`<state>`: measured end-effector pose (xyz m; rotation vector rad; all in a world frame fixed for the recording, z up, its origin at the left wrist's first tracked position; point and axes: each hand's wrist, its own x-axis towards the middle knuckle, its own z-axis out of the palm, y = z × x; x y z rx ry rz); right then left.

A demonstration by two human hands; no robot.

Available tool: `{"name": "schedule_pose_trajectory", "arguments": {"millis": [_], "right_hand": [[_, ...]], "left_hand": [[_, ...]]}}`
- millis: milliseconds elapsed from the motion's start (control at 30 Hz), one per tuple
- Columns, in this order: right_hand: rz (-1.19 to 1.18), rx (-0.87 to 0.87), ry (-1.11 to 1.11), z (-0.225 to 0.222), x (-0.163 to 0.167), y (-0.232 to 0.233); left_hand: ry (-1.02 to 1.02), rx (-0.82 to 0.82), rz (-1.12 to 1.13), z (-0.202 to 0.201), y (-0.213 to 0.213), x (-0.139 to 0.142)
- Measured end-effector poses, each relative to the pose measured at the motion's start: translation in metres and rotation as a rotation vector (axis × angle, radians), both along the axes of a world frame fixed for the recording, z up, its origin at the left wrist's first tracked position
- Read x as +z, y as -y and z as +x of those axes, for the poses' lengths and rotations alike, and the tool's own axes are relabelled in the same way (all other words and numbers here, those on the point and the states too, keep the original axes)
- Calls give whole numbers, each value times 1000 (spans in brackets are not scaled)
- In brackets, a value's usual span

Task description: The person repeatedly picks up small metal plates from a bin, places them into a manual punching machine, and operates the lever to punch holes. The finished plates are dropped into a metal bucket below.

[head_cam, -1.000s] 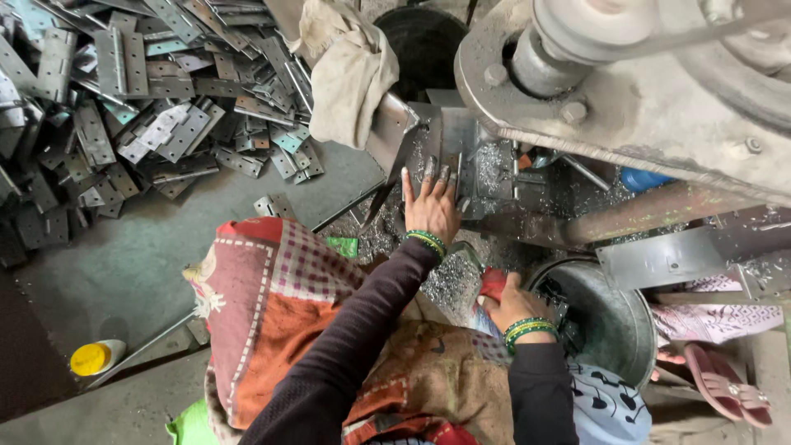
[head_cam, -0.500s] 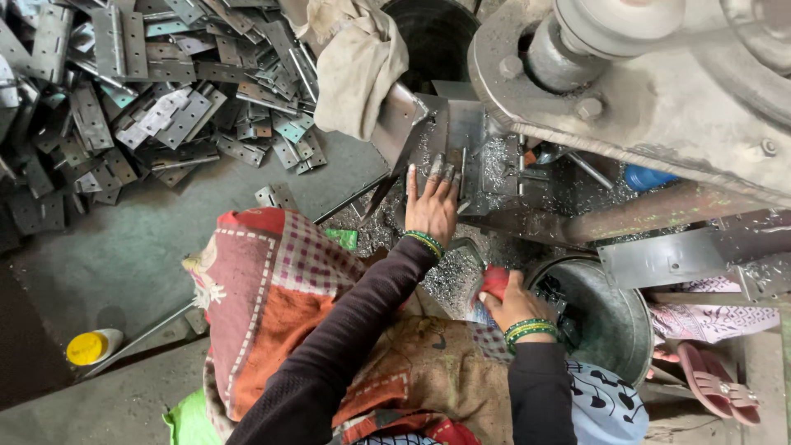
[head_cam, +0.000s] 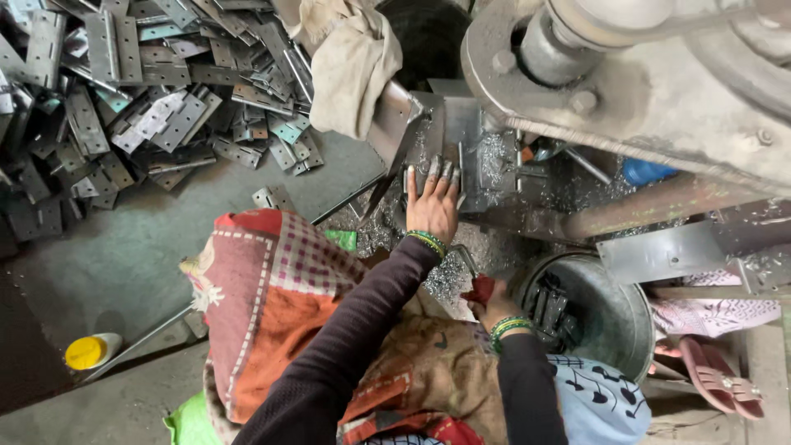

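Fingers (head_cam: 428,177) of the left hand (head_cam: 432,206) lay spread flat on one shiny metal plate (head_cam: 461,136). The right hand (head_cam: 493,303) squeezed one red cloth (head_cam: 480,288) beside one round steel bucket (head_cam: 618,305).

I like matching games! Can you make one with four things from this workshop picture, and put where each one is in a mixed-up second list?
Things:
1. left hand
2. right hand
3. small yellow-capped plastic bottle
4. round grey metal bucket

Places:
a. on the floor, bottom left
b. flat on the grey metal machine bed
c. beside the right hand, with dark metal pieces inside
d. gripping a small red cloth

Pairs: 1-b, 2-d, 3-a, 4-c
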<state>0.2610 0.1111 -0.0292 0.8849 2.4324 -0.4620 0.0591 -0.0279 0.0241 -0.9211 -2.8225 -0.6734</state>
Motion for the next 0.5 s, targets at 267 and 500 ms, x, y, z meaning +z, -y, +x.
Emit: {"name": "schedule_pose_trajectory", "arguments": {"millis": [267, 500], "right_hand": [[74, -13, 65, -7, 25, 1], [-135, -123, -4, 5, -40, 1]], "left_hand": [[-1, 28, -146, -25, -21, -5], [-9, 33, -119, -21, -14, -5]]}}
